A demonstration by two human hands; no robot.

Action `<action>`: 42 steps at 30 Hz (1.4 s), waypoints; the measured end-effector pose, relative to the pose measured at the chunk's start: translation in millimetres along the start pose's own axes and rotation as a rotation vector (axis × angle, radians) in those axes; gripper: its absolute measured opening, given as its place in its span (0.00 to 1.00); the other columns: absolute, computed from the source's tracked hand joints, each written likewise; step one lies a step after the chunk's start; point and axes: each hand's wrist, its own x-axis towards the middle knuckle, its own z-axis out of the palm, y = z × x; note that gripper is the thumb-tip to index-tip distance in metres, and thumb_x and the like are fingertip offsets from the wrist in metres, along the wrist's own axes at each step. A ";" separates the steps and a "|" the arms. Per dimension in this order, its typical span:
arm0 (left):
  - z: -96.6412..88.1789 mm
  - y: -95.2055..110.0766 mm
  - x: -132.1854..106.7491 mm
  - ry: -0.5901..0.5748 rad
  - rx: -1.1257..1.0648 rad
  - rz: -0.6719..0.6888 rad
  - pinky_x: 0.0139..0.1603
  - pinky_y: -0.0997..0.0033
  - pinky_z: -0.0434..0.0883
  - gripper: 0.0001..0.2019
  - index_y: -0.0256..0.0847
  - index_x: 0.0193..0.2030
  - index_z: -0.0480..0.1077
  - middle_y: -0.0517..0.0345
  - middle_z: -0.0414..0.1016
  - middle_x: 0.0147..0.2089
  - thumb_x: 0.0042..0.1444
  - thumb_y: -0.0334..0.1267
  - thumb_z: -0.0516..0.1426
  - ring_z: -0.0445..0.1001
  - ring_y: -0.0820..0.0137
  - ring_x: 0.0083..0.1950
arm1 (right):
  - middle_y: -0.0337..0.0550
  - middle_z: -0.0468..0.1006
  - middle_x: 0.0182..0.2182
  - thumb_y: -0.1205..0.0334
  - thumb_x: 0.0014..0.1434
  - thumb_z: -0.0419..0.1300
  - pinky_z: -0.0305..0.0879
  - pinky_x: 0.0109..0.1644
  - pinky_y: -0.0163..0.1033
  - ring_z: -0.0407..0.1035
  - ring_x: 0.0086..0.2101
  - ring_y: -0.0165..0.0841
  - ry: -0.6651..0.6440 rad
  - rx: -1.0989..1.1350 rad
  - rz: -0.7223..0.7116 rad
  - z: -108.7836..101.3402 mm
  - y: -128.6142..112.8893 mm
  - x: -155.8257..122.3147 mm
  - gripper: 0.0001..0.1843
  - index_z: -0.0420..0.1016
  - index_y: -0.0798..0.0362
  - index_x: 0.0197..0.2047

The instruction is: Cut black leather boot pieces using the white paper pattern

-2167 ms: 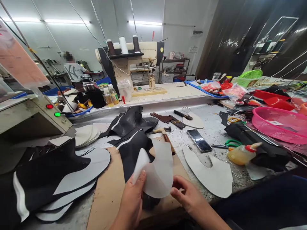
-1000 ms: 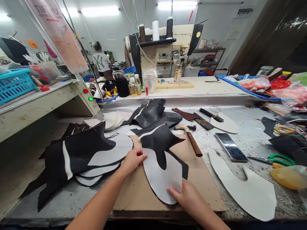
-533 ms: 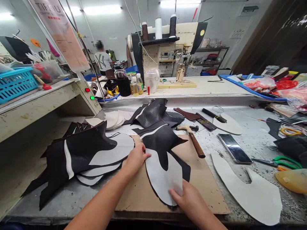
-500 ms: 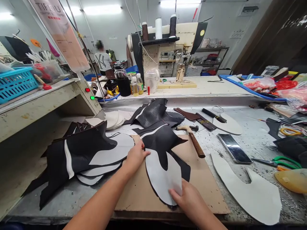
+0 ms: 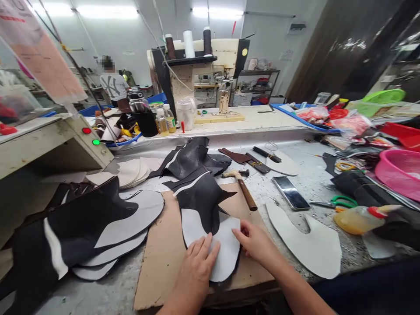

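Observation:
A black leather shoe upper (image 5: 198, 194) with a light grey backing piece (image 5: 226, 249) lies on a brown board (image 5: 154, 262) in front of me. My left hand (image 5: 198, 264) rests flat on the lower part of the grey backing, fingers stretched out. At the right edge of that backing, my right hand (image 5: 254, 240) pinches the upper between thumb and fingers. A stack of similar black uppers (image 5: 88, 218) lies to the left. Beyond the board's far edge sits another black leather piece (image 5: 188, 159). A hammer (image 5: 246, 192) lies on the board's far right.
To the right lie a loose grey-white curved piece (image 5: 308, 249), a phone (image 5: 290, 192), green-handled scissors (image 5: 343, 202) and a glue bottle (image 5: 357, 218). A sewing machine (image 5: 183, 83) stands behind. A pink basket (image 5: 400, 175) sits far right. Another person (image 5: 113, 85) is in the background.
My left hand has moved from the upper's left edge down onto the grey backing. My right hand has shifted up along the right edge. The view has turned right.

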 end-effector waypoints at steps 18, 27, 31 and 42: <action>8.0 16.6 1.7 0.160 0.018 0.364 0.59 0.69 0.59 0.34 0.32 0.66 0.50 0.53 0.69 0.59 0.61 0.54 0.45 0.60 0.66 0.64 | 0.39 0.72 0.17 0.69 0.61 0.47 0.65 0.22 0.32 0.68 0.17 0.30 0.031 0.196 0.007 13.4 -40.1 80.1 0.11 0.70 0.58 0.36; 24.4 -11.6 1.2 0.165 0.045 -0.070 0.57 0.58 0.66 0.30 0.33 0.69 0.38 0.44 0.63 0.63 0.62 0.35 0.44 0.62 0.61 0.64 | 0.56 0.58 0.62 0.69 0.57 0.51 0.51 0.65 0.55 0.49 0.63 0.44 0.289 -0.023 -0.474 66.2 -6.5 -9.4 0.29 0.57 0.62 0.62; 48.2 -43.6 34.6 0.142 0.030 -0.133 0.61 0.53 0.62 0.27 0.30 0.68 0.44 0.40 0.60 0.64 0.63 0.36 0.42 0.59 0.59 0.65 | 0.57 0.56 0.63 0.52 0.60 0.53 0.62 0.59 0.49 0.50 0.62 0.46 0.397 -0.494 -0.815 102.4 14.8 -50.0 0.36 0.52 0.67 0.64; 30.7 -127.0 109.3 0.060 0.086 -0.393 0.66 0.48 0.52 0.25 0.31 0.63 0.57 0.40 0.52 0.68 0.61 0.40 0.47 0.50 0.52 0.69 | 0.49 0.69 0.56 0.59 0.66 0.48 0.66 0.55 0.40 0.64 0.55 0.35 0.269 -0.251 -0.842 65.0 33.9 -45.4 0.25 0.55 0.54 0.64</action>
